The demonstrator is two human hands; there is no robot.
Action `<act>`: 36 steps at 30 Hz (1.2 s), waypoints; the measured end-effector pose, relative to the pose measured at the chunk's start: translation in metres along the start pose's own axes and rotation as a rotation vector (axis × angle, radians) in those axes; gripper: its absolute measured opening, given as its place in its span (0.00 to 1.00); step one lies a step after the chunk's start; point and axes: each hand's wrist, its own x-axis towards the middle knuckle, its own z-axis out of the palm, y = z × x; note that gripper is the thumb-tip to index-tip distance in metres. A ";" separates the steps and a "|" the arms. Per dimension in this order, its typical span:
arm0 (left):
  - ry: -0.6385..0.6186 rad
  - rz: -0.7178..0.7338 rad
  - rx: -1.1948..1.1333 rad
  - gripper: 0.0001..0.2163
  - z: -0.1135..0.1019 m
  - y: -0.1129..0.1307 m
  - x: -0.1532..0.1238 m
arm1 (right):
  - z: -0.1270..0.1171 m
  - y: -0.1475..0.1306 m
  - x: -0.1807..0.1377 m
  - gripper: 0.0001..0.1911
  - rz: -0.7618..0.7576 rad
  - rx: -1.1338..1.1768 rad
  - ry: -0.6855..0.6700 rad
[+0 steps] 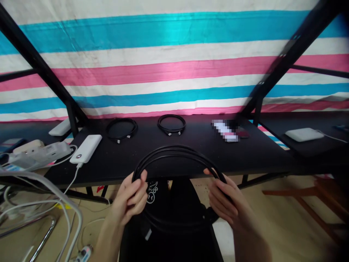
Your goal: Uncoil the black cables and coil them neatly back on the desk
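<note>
A large coil of black cable (177,150) is held up in front of the table edge, over my lap. My left hand (133,198) is closed round its left side, and my right hand (223,200) grips its right side. One metal-tipped connector (148,234) hangs at the lower left of the loop. The lower strands are hard to separate from the dark clothing behind them. On the black table (152,160) beyond lie two smaller coiled black cables, one at the left (121,130) and one at the middle (171,124), each with its two plugs toward me.
A white power bank (85,149) with a cable plugged in lies at the table's left. Farther left are a power strip (40,156) and looping white cables. A blurred-out item (225,130) sits at the right. Black metal posts slant up on both sides before a striped sheet (169,69).
</note>
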 end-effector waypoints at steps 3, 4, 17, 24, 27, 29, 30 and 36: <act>0.198 -0.010 0.367 0.11 0.003 0.002 -0.001 | -0.002 -0.002 -0.001 0.11 0.039 -0.077 0.028; 0.236 -0.004 0.459 0.13 0.005 0.001 -0.001 | -0.002 -0.002 -0.001 0.12 0.042 -0.107 0.033; 0.202 0.074 0.875 0.11 0.016 -0.004 -0.008 | -0.009 0.010 -0.002 0.14 -0.146 -0.608 -0.102; 0.226 0.048 0.781 0.12 0.023 -0.004 -0.006 | 0.003 0.003 -0.010 0.13 -0.197 -0.815 -0.112; 0.273 0.022 0.675 0.13 0.030 -0.002 -0.006 | 0.005 0.003 -0.009 0.15 -0.219 -0.770 -0.141; 0.267 0.000 0.605 0.14 0.033 0.000 -0.007 | 0.004 0.004 -0.008 0.15 -0.205 -0.734 -0.164; 0.256 -0.013 0.581 0.14 0.034 0.000 -0.007 | 0.003 0.005 -0.007 0.15 -0.195 -0.719 -0.170; 0.125 -0.179 0.485 0.17 0.028 0.003 -0.006 | -0.001 0.009 -0.005 0.12 -0.245 -0.586 -0.126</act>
